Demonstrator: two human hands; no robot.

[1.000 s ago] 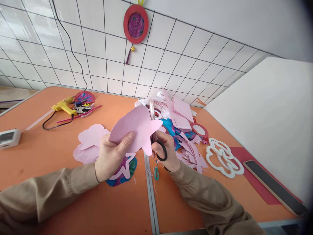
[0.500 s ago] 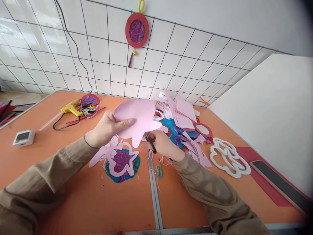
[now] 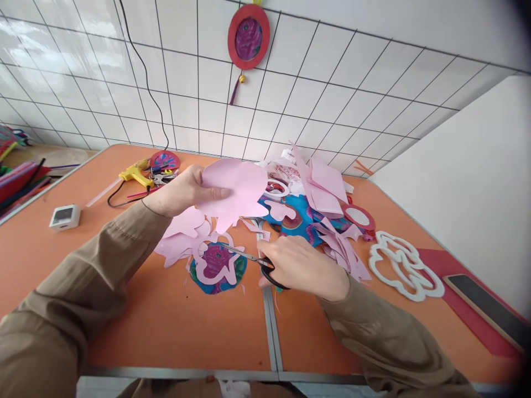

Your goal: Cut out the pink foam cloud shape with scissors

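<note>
Between its thumb and fingers, my left hand (image 3: 188, 190) grips a pink paper cutout (image 3: 236, 185) with a wavy, lobed edge, held up above the table. My right hand (image 3: 301, 265) is closed round the black handles of a pair of scissors (image 3: 249, 256). The blades point left and sit apart from the cutout, below it. Under the blades lies a round piece of blue floral fabric (image 3: 219, 279) with a pink paper outline (image 3: 202, 271) on top. More pink cut pieces (image 3: 176, 243) rest just left of it.
A yellow glue gun (image 3: 136, 174), a small white box (image 3: 65, 217) and keys (image 3: 161, 178) lie at left. Pink paper scraps (image 3: 340, 251), folded pink sheets (image 3: 321, 185), white cloud-shaped frames (image 3: 394, 271) and a phone (image 3: 485, 304) are at right. A red round ornament (image 3: 249, 36) hangs on the wall.
My right hand has drawn the scissors away from the cutout, down and toward me, and the blades now show. My left hand still holds the cutout. The whole view has shifted slightly.
</note>
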